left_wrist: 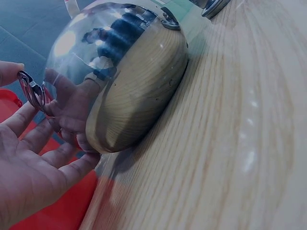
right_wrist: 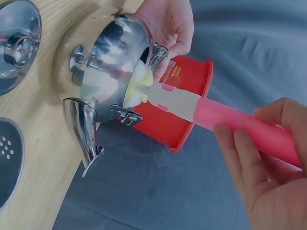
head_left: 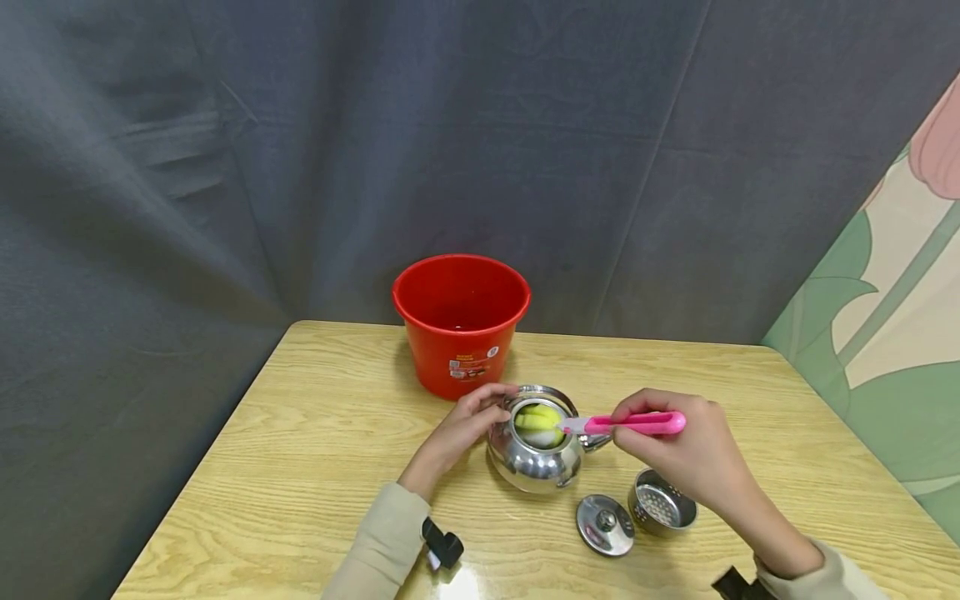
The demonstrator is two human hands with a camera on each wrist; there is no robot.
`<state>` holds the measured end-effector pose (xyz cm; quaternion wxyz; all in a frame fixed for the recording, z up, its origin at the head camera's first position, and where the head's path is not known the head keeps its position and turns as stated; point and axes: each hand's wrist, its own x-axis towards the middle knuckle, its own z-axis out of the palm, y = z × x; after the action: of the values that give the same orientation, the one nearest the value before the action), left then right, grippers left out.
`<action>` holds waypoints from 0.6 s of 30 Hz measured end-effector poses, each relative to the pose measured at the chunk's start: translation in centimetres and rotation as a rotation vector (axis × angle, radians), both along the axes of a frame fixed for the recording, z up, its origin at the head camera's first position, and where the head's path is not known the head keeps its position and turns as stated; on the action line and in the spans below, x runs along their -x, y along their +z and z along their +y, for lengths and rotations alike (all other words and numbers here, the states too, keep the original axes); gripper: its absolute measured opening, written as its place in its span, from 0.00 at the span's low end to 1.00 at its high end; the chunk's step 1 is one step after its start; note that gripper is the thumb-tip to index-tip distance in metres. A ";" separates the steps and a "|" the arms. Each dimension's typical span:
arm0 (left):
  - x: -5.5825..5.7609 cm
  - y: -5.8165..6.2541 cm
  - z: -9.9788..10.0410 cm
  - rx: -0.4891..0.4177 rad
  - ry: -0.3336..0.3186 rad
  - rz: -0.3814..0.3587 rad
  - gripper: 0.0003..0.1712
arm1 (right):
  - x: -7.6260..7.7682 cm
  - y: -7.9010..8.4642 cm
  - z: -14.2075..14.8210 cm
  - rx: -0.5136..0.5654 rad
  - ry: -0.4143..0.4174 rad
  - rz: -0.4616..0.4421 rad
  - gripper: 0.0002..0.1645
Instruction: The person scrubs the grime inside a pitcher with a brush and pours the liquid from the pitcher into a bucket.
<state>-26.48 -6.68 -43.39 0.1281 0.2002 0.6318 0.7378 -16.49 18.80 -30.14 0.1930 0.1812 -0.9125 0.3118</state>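
Observation:
A shiny steel teapot (head_left: 528, 468) stands on the table with its lid off and its spout to the right. My left hand (head_left: 461, 427) holds it at the left, thumb and fingers about the folded handle (left_wrist: 32, 91) and fingertips against the body. My right hand (head_left: 693, 442) grips the pink handle of a sponge brush (head_left: 648, 423). Its yellow and white sponge head (head_left: 536, 423) sits in the teapot's mouth; the lower part of the head is hidden inside.
A red bucket (head_left: 465, 360) stands behind the teapot, near the table's back edge. In front, to the right, lie the teapot's lid (head_left: 596, 535) and a perforated steel strainer (head_left: 660, 523). Grey cloth (head_left: 465, 150) hangs behind the table.

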 end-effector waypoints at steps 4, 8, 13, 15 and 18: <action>0.0 0.0 0.0 0.002 0.002 0.003 0.25 | 0.0 0.3 0.1 0.017 -0.015 -0.073 0.08; -0.1 0.1 0.0 0.000 0.007 -0.003 0.25 | 0.1 0.6 0.2 0.028 -0.015 -0.109 0.07; -0.1 0.1 0.0 0.006 0.012 -0.018 0.25 | 0.5 0.8 0.4 0.042 -0.010 -0.152 0.06; -0.1 0.1 0.0 0.006 0.013 -0.016 0.25 | 0.8 0.9 0.5 0.043 -0.014 -0.179 0.05; -0.1 0.1 0.0 0.007 0.013 -0.011 0.24 | 1.1 1.0 0.7 0.054 -0.014 -0.215 0.06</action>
<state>-26.36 -6.73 -43.27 0.1274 0.1916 0.6349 0.7375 -17.59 19.48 -29.12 0.1012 0.1350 -0.9204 0.3526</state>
